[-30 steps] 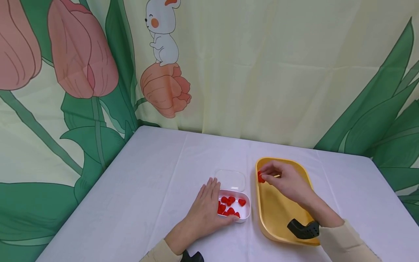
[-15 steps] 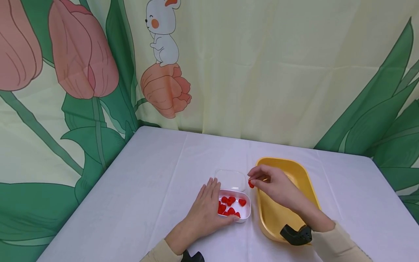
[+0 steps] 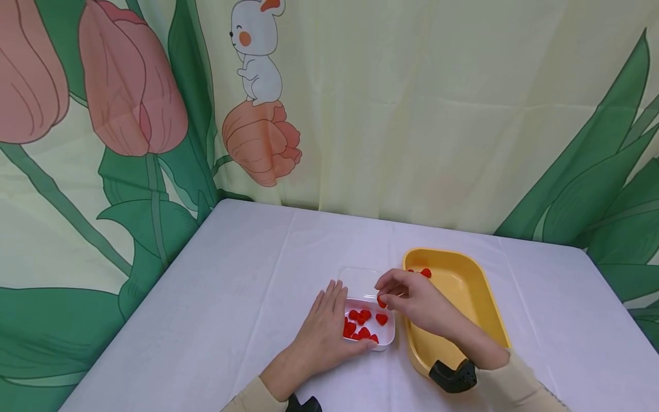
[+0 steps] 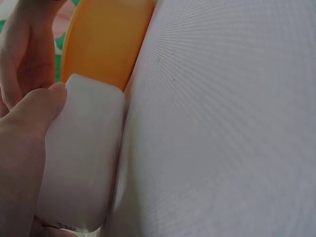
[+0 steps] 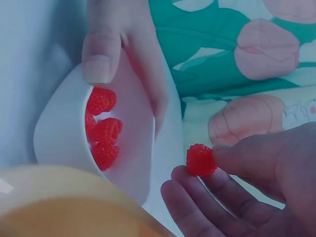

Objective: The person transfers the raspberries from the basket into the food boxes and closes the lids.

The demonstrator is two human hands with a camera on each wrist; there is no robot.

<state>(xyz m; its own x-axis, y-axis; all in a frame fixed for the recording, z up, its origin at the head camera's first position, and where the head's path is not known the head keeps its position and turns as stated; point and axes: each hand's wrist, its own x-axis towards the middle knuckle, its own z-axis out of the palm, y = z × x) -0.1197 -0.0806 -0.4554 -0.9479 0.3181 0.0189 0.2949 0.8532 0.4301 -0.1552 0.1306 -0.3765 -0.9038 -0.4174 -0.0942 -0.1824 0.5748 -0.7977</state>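
Observation:
My right hand (image 3: pixel 419 300) pinches a red raspberry (image 5: pixel 201 159) between thumb and fingers, above the far right edge of a small white box (image 3: pixel 388 337). Several raspberries (image 3: pixel 360 316) lie inside that box. My left hand (image 3: pixel 321 326) holds the box at its left side, the thumb over the near rim and the fingers along the other side; the hand hides part of the box. In the left wrist view the white box (image 4: pixel 84 153) shows its outer wall beside the left thumb. More raspberries (image 3: pixel 425 273) sit at the far left of a yellow tray (image 3: pixel 479 286).
A clear lid (image 3: pixel 355 280) lies just behind the white box, partly covered by the right hand. The yellow tray stands close on the box's right. A white cloth (image 3: pixel 247 274) covers the table, and a printed curtain (image 3: pixel 391 114) hangs behind it.
My right hand has moved from the tray's far left, leftward and nearer, to the white box, carrying the raspberry. The left hand and the box have stayed in place.

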